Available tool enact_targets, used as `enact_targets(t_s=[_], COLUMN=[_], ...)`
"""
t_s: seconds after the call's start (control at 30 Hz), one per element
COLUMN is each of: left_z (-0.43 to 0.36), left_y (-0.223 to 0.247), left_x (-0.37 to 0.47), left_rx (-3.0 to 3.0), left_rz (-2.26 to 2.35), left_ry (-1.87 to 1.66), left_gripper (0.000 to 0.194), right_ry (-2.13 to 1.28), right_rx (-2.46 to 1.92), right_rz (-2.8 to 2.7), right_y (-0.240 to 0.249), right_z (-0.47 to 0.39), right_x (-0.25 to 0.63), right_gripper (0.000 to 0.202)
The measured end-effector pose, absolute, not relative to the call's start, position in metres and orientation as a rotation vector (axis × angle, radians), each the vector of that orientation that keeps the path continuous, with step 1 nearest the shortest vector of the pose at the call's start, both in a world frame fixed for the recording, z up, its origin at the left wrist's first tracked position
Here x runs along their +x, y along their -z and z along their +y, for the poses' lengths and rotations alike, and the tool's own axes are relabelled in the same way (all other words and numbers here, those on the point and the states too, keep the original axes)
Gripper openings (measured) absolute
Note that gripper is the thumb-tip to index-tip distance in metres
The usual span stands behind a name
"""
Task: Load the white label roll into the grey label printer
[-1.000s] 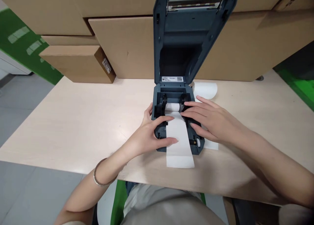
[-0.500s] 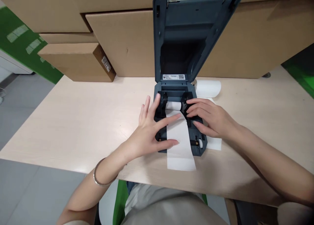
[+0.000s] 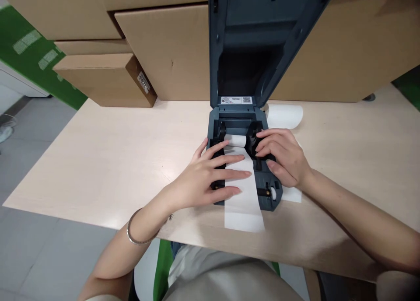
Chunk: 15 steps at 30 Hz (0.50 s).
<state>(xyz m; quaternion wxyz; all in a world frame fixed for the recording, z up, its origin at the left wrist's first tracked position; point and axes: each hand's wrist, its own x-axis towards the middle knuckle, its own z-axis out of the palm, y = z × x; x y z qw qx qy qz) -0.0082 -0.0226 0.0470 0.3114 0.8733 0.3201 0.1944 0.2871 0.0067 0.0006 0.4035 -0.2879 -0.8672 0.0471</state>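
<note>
A dark blue-grey label printer (image 3: 238, 115) stands on the table with its lid (image 3: 252, 34) raised. Between two black holders inside it sits a small white paper roll (image 3: 236, 140). From the roll a paper strip (image 3: 241, 215) runs forward over the roller and past the printer's front edge. My left hand (image 3: 210, 176) lies flat across the strip, fingers stretched out. My right hand (image 3: 285, 154) has its bent fingertips against the right black roll holder (image 3: 253, 137); it grips nothing that I can see.
Another white paper roll (image 3: 285, 116) lies behind the printer's right side, and some loose paper (image 3: 292, 194) shows beside it. Large cardboard boxes (image 3: 164, 51) stand along the back of the pale table (image 3: 131, 156). A smaller box (image 3: 101, 82) is at the back left.
My left hand's fingers have come down from a raised spread to lie over the paper strip. My right hand stays at the roll holder. The view has shifted slightly.
</note>
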Motion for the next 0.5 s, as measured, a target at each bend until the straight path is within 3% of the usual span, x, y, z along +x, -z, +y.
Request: enact_targets(t_s=[0.5], left_z=[-0.0243], left_y=[-0.0416], left_x=[-0.0112], left_rx=[2.376], left_rz=[0.841], left_ry=[-0.555], left_gripper=[0.037], right_ry=[-0.218], right_rx=[-0.647], right_rz=[-2.169], right_y=[-0.0005], right_z=[0.0014], right_x=[0.2885], right_gripper=[0.028])
